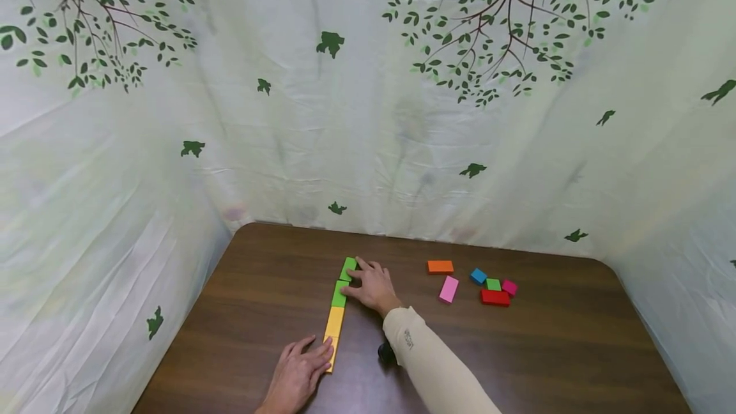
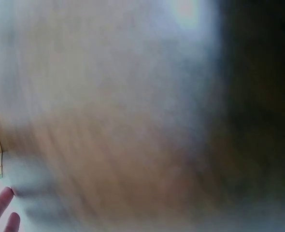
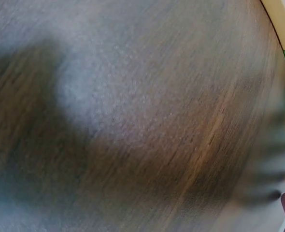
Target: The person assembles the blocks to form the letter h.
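Left hand nearest, fingers extended, fingertips resting on near yellow block; not gripping. Far yellow block sits end to end with it: flat, plain, same shade. Black object right of the row, partly behind the sleeve. Near green block continues the row, then far green block, slightly offset, both bright green. Right hand, fingers spread, touches both greens along their right side; no closed grip. Well right on brown table: red block, pink block, magenta block, small green block, blue block, orange block. Leaf-print curtain behind.
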`<state>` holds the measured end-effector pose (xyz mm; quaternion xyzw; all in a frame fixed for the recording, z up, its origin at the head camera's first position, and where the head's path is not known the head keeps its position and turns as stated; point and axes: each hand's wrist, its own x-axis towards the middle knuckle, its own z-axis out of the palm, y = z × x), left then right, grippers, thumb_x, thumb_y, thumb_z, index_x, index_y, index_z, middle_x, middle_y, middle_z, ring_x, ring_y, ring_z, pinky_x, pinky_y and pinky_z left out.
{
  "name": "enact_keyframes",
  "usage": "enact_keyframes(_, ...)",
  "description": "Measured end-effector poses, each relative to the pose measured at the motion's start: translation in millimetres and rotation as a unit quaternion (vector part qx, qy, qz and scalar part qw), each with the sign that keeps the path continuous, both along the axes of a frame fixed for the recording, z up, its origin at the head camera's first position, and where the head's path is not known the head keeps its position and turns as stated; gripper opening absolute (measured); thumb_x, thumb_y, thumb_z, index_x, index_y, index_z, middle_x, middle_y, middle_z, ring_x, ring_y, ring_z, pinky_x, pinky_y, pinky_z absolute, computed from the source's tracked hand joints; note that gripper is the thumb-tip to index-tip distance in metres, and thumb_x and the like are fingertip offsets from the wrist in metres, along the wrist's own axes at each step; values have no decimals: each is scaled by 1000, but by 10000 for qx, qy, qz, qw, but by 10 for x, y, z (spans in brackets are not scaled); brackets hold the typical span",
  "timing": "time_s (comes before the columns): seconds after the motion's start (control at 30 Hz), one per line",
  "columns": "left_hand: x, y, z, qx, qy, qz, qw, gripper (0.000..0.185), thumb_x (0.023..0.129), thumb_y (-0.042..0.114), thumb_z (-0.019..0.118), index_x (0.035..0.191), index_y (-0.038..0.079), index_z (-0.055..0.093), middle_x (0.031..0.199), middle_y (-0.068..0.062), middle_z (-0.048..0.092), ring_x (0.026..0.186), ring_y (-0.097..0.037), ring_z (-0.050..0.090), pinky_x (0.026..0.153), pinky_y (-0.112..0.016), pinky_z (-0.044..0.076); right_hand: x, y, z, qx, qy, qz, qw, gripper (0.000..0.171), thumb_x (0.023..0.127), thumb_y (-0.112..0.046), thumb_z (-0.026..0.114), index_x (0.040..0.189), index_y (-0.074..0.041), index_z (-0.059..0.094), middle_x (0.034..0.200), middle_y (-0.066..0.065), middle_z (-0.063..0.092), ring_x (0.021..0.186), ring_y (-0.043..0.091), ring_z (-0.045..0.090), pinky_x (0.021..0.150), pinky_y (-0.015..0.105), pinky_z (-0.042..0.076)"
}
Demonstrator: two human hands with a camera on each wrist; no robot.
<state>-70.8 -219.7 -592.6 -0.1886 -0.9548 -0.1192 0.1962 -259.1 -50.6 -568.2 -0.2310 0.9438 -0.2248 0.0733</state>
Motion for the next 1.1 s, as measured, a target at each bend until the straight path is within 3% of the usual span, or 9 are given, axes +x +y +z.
enact_keyframes(0.27,-11,-3,-8,-94,158,-46,9998,32,73,25,81,104,18,77,115,8,70,105,-27,63,82,-42,44,-11,-5,4,-46,-49,60,10000,60,83,-57,66,132,-23,61,152,3,39,140,31,31,106,50,31)
enact_keyframes(0.73,-4,11,10,-47,78,-14,10000,31,73,24,80,104,18,77,116,9,69,106,-27,62,82,-43,44,-36,12,-27,-208,54,158,9996,58,81,-53,71,130,-24,63,151,3,41,140,30,32,106,50,32)
enact_keyframes(1.1,2,-3,13,-151,39,4,9999,32,74,25,80,105,19,77,115,8,70,106,-27,62,83,-42,44,-57,1,-25,-431,-209,218,9986,61,80,-53,72,131,-23,62,152,2,39,142,30,28,108,52,29)
